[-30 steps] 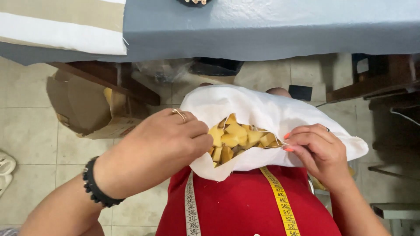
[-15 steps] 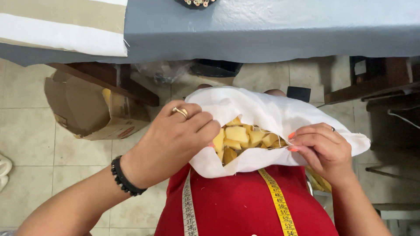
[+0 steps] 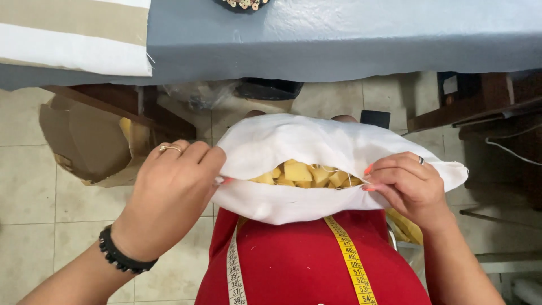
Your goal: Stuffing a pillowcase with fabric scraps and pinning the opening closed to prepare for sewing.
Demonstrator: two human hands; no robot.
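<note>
View from my head, looking down over my lap. A brown cardboard box (image 3: 84,141) lies tipped on the tiled floor (image 3: 22,226) at my left, under the edge of the table; its flaps are bent and one side gapes, with a strip of yellow showing at the opening. Above it, a folded cloth with beige and white stripes (image 3: 73,34) rests on the grey-covered table (image 3: 339,39).

The white fabric cover (image 3: 316,147) sits in my lap, against my red top (image 3: 305,265), held between both hands. It is plump, slightly creased, and split along a slit on its near face. Inside the slit show yellow foam pieces (image 3: 305,174), cut in rough cubes and packed close.

My left hand (image 3: 169,197) is closed, fingers pinching the left end of the slit. My right hand (image 3: 409,186) is closed too, fingertips gripping the right end. A yellow measuring tape (image 3: 353,265) hangs down my front below the cover.
</note>
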